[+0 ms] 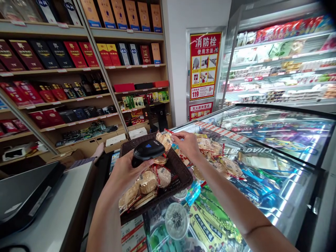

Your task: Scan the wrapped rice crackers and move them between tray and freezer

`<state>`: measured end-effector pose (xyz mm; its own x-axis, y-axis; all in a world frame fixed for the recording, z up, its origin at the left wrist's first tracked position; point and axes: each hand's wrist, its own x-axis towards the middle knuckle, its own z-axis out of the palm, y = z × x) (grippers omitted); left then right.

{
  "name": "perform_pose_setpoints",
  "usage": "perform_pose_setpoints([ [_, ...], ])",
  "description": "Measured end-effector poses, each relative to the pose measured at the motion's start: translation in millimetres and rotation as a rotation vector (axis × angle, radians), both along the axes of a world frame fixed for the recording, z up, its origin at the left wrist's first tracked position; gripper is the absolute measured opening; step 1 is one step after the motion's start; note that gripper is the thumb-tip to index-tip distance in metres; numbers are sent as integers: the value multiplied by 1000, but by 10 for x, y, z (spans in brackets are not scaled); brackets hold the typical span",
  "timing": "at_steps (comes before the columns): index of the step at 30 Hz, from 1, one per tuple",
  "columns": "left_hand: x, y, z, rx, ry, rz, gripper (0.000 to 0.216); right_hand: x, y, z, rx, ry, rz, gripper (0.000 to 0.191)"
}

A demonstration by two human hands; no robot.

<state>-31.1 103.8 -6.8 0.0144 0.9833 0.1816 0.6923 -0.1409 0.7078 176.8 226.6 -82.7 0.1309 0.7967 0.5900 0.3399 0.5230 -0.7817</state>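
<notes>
My left hand (pixel 127 170) is wrapped round a black handheld barcode scanner (pixel 148 150), held above a dark brown woven basket (pixel 182 175). Just past the scanner, my right hand (pixel 188 144) pinches the red edge of a clear-wrapped packet of round biscuits (pixel 164 141). The scanner's front end is close to this packet; whether they touch I cannot tell. Similar biscuit packets (pixel 147 182) lie in the basket. To the right, beyond my right forearm, more loose biscuit packets (pixel 210 145) are spread on the glass top of a freezer (pixel 262 147).
Under the freezer glass lie colourful ice-cream packs (pixel 210 220). A round clear tub (pixel 177 220) shows near the basket's front. At left, a white counter (pixel 65 206) bears a dark device (pixel 28 196). Shelves of boxed goods (pixel 70 54) and a refrigerated display (pixel 283 63) stand behind.
</notes>
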Motion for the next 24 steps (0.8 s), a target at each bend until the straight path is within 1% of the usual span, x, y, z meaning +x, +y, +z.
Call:
perform_pose_setpoints([
  [4, -20, 13, -28, -21, -9, 5, 44, 29, -11, 36, 17, -57, -22, 16],
  [6, -43, 18, -41, -14, 22, 53, 45, 81, -6, 79, 15, -140, -96, 17],
  [8, -67, 24, -52, -7, 52, 100, 47, 154, 18, 119, 0, -266, -206, 20],
  [11, -87, 29, -59, -22, 34, 117, 51, 268, 86, 120, -95, -490, -326, 27],
  [14, -77, 25, -43, -31, 32, 131, 50, 337, 125, 44, -237, -692, -356, 31],
  [16, -65, 21, -25, -33, 36, 140, 49, 345, 99, -8, -305, -783, -358, 32],
  [18, -63, 22, -16, -20, 32, 144, 48, 324, 39, -27, -334, -828, -404, 32],
  [20, -76, 31, -22, 3, 44, 150, 47, 272, -29, -15, -295, -848, -466, 31],
  [21, -87, 38, -31, 17, 56, 152, 47, 234, -59, -5, -254, -858, -464, 30],
  [22, -100, 45, -43, 29, 68, 152, 47, 188, -84, 0, -212, -871, -425, 30],
  [24, -122, 56, -67, 45, 78, 146, 46, 78, -122, -13, -173, -905, -247, 29],
])
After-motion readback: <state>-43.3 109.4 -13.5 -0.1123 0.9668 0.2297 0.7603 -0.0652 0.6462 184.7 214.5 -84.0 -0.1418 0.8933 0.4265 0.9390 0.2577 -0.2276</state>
